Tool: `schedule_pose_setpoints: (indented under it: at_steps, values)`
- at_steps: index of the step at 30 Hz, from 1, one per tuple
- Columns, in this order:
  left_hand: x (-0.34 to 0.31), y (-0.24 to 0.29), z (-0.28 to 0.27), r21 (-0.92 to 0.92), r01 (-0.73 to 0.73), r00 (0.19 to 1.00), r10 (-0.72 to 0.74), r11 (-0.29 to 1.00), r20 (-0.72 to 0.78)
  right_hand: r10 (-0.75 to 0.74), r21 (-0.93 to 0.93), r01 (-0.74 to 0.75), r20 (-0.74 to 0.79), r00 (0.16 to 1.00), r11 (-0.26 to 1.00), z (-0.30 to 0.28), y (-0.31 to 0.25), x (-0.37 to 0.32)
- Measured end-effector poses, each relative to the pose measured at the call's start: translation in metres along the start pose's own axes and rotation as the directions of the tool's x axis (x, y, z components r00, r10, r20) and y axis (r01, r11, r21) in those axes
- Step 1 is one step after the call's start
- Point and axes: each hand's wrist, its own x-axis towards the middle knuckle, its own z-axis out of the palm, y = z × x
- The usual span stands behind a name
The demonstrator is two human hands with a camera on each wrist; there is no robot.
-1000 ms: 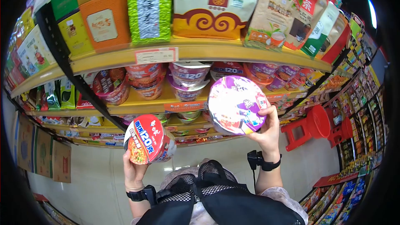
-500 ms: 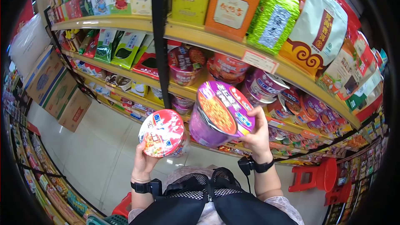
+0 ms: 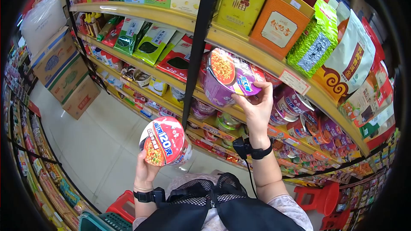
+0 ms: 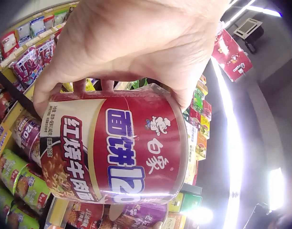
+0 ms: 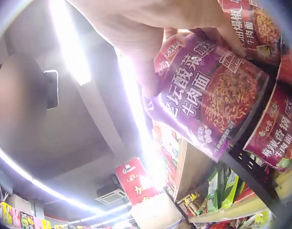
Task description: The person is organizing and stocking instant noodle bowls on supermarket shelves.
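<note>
My left hand (image 3: 147, 169) holds a red and white instant noodle tub (image 3: 171, 130) low in front of the body, its printed lid tilted up. In the left wrist view, the thumb and fingers span the tub's rim (image 4: 117, 98). My right hand (image 3: 259, 109) reaches up to the shelf and pinches the edge of a purple noodle tub (image 3: 218, 87). That tub is at the front of the shelf opening, beside the black upright (image 3: 198, 42). In the right wrist view, red noodle tubs (image 5: 274, 131) stand close to it.
More noodle tubs (image 3: 291, 102) fill the shelf to the right. Tea boxes (image 3: 278, 30) and bags stand on the shelf above. Cartons (image 3: 64, 68) are stacked on the floor at left. Red stools (image 3: 319, 196) and a green basket (image 3: 111, 221) are low around the body.
The head view has swung left. My right hand has carried the purple tub from in front of the body up to the shelf. The red tub stays low in my left hand.
</note>
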Motion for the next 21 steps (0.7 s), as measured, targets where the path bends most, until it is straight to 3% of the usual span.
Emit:
schedule_pose_setpoints:
  at_steps: [10,12,14,16,17,21]
  values:
    - [0.010,0.004,-0.007,-0.003,-0.021,1.000,0.021,1.000,0.000,-0.159,-0.204,0.126,-0.155,0.975,0.971,0.033,0.035,0.017]
    - [0.010,0.004,-0.011,0.030,-0.039,0.999,0.038,0.999,0.017,-0.220,-0.344,0.142,-0.202,0.954,0.928,0.034,0.051,0.022]
    - [0.009,0.005,-0.012,0.030,-0.038,0.999,0.038,0.999,0.017,-0.177,-0.294,0.117,-0.186,0.966,0.949,0.038,0.055,0.027]
    - [0.007,0.006,-0.013,0.030,-0.037,0.999,0.037,0.999,0.017,-0.288,-0.318,0.222,-0.176,0.941,0.922,0.044,0.053,0.032]
    - [0.006,0.006,-0.014,0.026,-0.038,0.999,0.038,0.999,0.015,-0.316,-0.386,0.258,-0.094,0.944,0.886,0.043,0.050,0.031]
    - [0.003,0.003,-0.008,-0.030,-0.028,0.999,0.028,0.999,-0.015,-0.289,-0.474,0.245,-0.020,0.957,0.846,0.033,0.053,0.018]
